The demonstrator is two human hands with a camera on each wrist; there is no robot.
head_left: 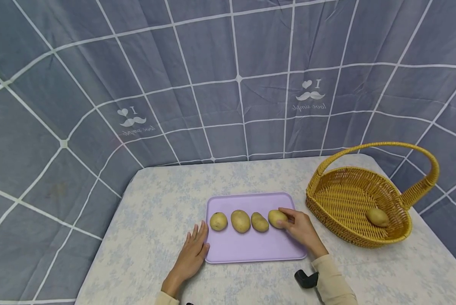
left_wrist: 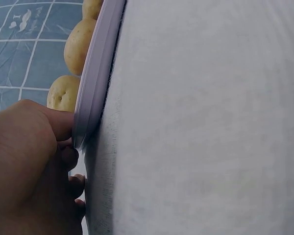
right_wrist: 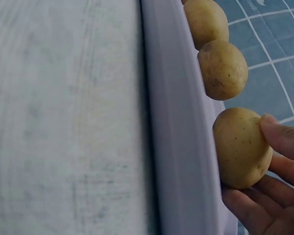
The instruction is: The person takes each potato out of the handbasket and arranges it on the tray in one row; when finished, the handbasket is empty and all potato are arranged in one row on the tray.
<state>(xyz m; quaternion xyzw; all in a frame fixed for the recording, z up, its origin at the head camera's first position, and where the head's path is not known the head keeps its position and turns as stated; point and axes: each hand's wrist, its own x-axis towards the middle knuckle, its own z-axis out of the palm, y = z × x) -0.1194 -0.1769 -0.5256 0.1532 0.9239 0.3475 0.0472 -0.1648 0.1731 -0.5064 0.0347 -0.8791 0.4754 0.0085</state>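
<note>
Several potatoes stand in a row on a purple tray (head_left: 247, 250). My right hand (head_left: 302, 228) grips the rightmost potato (head_left: 276, 218), thumb on its near side and fingers behind it; the right wrist view shows this potato (right_wrist: 241, 147) between thumb and fingers. At the tray's left edge, my left hand (head_left: 191, 254) lies with its fingers extended, its thumb touching the rim. In the left wrist view the thumb meets the tray's corner beside the leftmost potato (left_wrist: 63, 93). Left of the gripped one are a small potato (head_left: 259, 222), a larger potato (head_left: 240, 221) and a round potato (head_left: 218, 221).
A yellow wicker basket (head_left: 327, 220) with a tall arched handle stands right of the tray, one potato (head_left: 377, 217) inside it. The table (head_left: 151, 212) has a pale floral cloth. Grey-blue checked curtains (head_left: 212, 106) hang behind and at the sides.
</note>
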